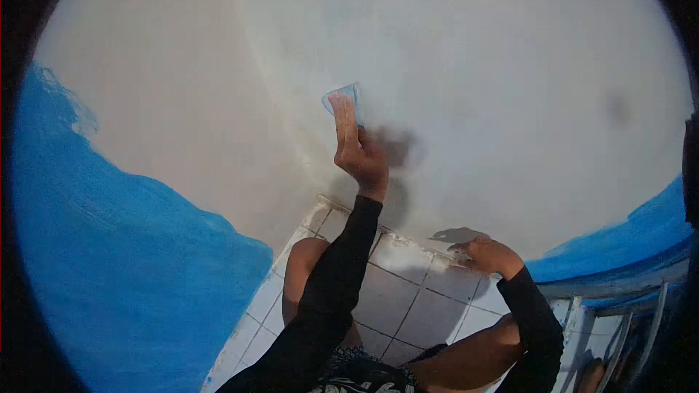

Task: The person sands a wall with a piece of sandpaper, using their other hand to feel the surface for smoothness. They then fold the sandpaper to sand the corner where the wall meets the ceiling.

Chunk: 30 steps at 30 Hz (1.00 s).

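Observation:
My left hand (358, 147) is raised against the white wall (473, 87), to the right of the corner. Its fingers point up and press a small, thin, light-blue piece (352, 92) to the wall; whether this is cloth or a sponge I cannot tell. Lower down on the right, my right hand (489, 255) is near the foot of the wall, above the tiles, with its fingers partly spread and nothing visible in them. Both forearms are in black sleeves.
Blue paint (131, 262) covers the lower left wall, and more blue (619, 244) shows at the right. White floor tiles (393, 298) lie below, around my bent knees. A metal frame (619, 342) stands at the lower right.

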### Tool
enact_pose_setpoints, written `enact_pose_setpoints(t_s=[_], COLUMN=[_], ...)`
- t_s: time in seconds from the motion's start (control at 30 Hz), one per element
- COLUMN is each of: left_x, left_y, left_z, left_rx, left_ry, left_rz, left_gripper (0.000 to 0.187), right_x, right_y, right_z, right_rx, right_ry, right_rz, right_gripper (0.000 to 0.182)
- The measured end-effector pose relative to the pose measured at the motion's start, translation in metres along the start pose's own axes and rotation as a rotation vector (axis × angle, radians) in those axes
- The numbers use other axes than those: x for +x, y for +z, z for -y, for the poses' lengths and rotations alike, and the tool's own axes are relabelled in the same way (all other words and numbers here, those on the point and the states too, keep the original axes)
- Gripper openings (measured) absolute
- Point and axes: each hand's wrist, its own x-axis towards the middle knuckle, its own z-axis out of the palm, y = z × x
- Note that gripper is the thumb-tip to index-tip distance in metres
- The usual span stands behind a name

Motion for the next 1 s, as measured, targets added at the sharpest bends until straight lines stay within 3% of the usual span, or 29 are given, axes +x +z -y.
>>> enact_pose_setpoints(t_s=[0.2, 0.27, 0.43, 0.47, 0.57, 0.7, 0.77, 0.8, 0.83, 0.87, 0.93, 1.0], left_x=[0.026, 0.028, 0.056, 0.048, 0.017, 0.037, 0.054, 0.057, 0.058, 0.058, 0.046, 0.037], left_y=[0.007, 0.003, -0.002, 0.0, 0.011, 0.005, -0.004, 0.0, 0.004, 0.007, 0.009, 0.016], left_z=[0.012, 0.019, 0.018, 0.011, 0.0, 0.014, 0.027, 0.029, 0.032, 0.034, 0.034, 0.012], left_rx=[-0.025, 0.007, -0.129, -0.133, 0.007, 0.015, 0.212, 0.205, 0.083, -0.042, 0.036, -0.04], left_ry=[-0.029, -0.047, -0.341, -0.335, -0.012, 0.049, -0.475, -0.473, -0.357, -0.239, -0.191, -0.02], left_rz=[-0.091, -0.083, -0.115, -0.111, -0.103, -0.205, -0.037, -0.034, -0.161, -0.288, -0.203, -0.285], left_gripper=[0.037, 0.033, 0.033, 0.033, 0.032, 0.032, 0.031, 0.031, 0.016, 0.026, 0.021, 0.025], right_x=[-0.011, -0.02, -0.025, -0.023, -0.024, -0.027, -0.035, -0.037, -0.04, -0.042, -0.034, -0.033], right_y=[-0.012, -0.022, 0.001, 0.005, -0.003, -0.007, -0.013, -0.018, -0.022, -0.024, -0.012, -0.007], right_z=[0.009, 0.02, -0.002, -0.007, 0.0, 0.003, 0.011, 0.015, 0.02, 0.022, 0.01, 0.007], right_rx=[0.023, 0.091, 0.039, -0.014, 0.058, 0.038, 0.045, 0.046, 0.052, 0.057, 0.026, -0.006], right_ry=[-0.058, 0.028, -0.024, -0.033, -0.05, 0.028, -0.076, -0.071, -0.041, -0.012, -0.013, -0.018], right_rz=[-0.051, -0.006, -0.1, -0.094, -0.078, -0.028, -0.141, -0.146, -0.116, -0.088, -0.089, -0.083], right_gripper=[0.047, 0.039, 0.039, 0.04, 0.041, 0.042, 0.043, 0.043, 0.043, 0.043, 0.043, 0.044])
